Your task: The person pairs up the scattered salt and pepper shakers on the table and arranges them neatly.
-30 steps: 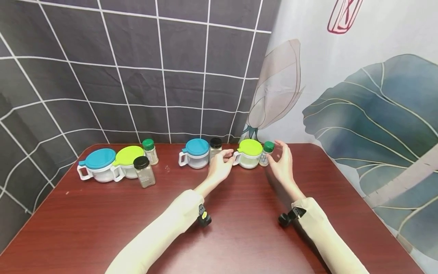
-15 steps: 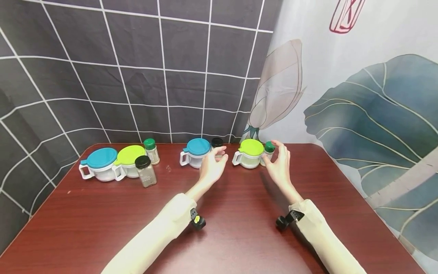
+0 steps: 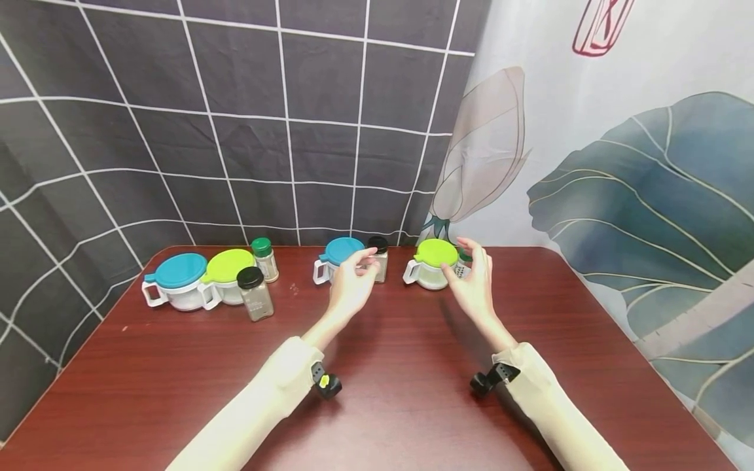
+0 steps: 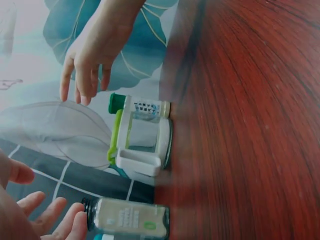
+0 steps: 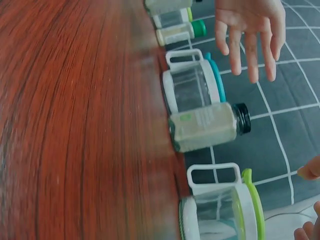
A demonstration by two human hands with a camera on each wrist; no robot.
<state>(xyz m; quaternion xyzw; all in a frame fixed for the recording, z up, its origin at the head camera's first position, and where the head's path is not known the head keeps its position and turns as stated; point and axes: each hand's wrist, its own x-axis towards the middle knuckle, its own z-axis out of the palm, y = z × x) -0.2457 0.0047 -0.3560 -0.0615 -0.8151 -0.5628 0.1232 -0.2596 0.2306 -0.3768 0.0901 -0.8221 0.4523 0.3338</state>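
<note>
My left hand hovers in front of a blue-lidded glass jar and a black-capped seasoning bottle, fingers loosely bent around nothing. In the left wrist view its fingertips lie close by the bottle's cap; whether they touch is unclear. My right hand is held beside a lime-lidded jar with a white handle, thumb and fingers spread apart. It partly hides a green-capped shaker to the jar's right. In the left wrist view the right hand hangs clear of the shaker, holding nothing.
Further left on the reddish-brown table stand another blue-lidded jar, a lime-lidded jar, a green-capped shaker and a black-capped bottle. A grey gridded curtain hangs right behind the table.
My left hand has moved left, away from the lime-lidded jar's handle and past the black-capped bottle, which shows more now. My right hand has shifted slightly left, covering more of the shaker.
</note>
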